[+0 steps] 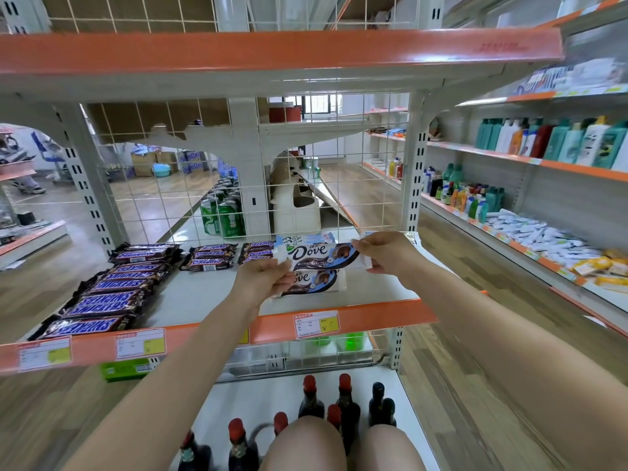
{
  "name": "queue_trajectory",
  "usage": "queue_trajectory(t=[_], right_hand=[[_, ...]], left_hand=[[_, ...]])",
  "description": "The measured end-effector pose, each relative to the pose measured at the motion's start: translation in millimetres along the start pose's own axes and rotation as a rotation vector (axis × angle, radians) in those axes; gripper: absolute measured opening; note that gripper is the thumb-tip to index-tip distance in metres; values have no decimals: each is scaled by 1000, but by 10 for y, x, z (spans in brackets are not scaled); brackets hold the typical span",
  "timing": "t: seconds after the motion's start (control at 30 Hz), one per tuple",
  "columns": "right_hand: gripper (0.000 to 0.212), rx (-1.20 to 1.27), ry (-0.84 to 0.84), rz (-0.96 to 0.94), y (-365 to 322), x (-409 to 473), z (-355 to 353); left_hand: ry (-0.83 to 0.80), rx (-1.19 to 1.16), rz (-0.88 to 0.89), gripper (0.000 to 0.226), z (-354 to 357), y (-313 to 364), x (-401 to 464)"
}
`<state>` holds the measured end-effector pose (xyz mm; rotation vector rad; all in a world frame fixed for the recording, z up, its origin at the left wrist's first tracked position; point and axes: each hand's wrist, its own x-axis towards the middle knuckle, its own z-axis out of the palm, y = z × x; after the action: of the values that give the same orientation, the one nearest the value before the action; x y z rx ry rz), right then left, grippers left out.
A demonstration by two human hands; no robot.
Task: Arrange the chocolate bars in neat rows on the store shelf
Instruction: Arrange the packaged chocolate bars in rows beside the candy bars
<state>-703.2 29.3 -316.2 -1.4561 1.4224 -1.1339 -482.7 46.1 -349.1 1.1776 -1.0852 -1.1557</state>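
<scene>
Both hands pinch one Dove chocolate bar [323, 256] by its ends, above the store shelf [204, 294].

The left hand [261, 280] pinches the bar's white left end between thumb and fingers; the right hand [384, 253] pinches the right end the same way. The bar lies level above a second Dove bar [312, 283] lying flat on the shelf, with more Dove bars [306, 239] at the wire back. To the left, Snickers bars [108, 297] run in a column from front edge to back, and shorter Snickers stacks [210, 256] sit near the back. Price tags [316, 323] line the orange shelf lip.
</scene>
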Motion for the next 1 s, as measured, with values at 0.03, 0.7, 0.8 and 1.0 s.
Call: queue_trajectory(t=[0.03,0.7,0.8,1.0], right_hand=[[23,15,-11,35,8,5,13],[23,-210,-35,-55,357,79,346],[25,-280,-38,-90,407,122,372],[24,-374,-23,-108,472,166,433]], left_hand=[[3,18,-1,10,-13,4,4],[2,769,136,25,-301,-150,128],[18,924,149,25,-290,-208,149],[5,1064,171,34,-315,-282,197]])
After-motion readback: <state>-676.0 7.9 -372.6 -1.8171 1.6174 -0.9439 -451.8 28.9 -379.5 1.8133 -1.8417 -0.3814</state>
